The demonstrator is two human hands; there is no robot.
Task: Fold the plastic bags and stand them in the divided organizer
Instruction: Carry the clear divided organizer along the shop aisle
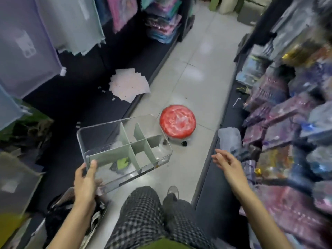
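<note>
At nine o'clock hang pale lilac and mint bags (27, 47) with white labels too blurred to read. Toward eleven o'clock a fanned pile of white sheets (128, 85) lies on the dark shelf (75, 97).

At seven o'clock the left hand (85, 184) grips the near-left corner of the clear organizer (97, 135), thumb hooked over the rim, fingers underneath. The organizer is held tilted above the floor (194, 56); grey-green dividers (138, 148) split it into compartments, with no folded bag standing in any of them. It looks rigid, light and smooth-walled, so likely slippery; a grip on two opposite rims would steady it better than one corner. A dark strip on its front wall carries no legible print.

Just beyond, near twelve o'clock, sits a red stool (177, 121).

At three o'clock the right hand (227, 163) hovers with fingers spread and relaxed, holding nothing, near a crumpled pale plastic bag (230, 139) on the right shelf edge. That bag looks thin, limp and slick, best pinched by an edge and smoothed flat.
</note>
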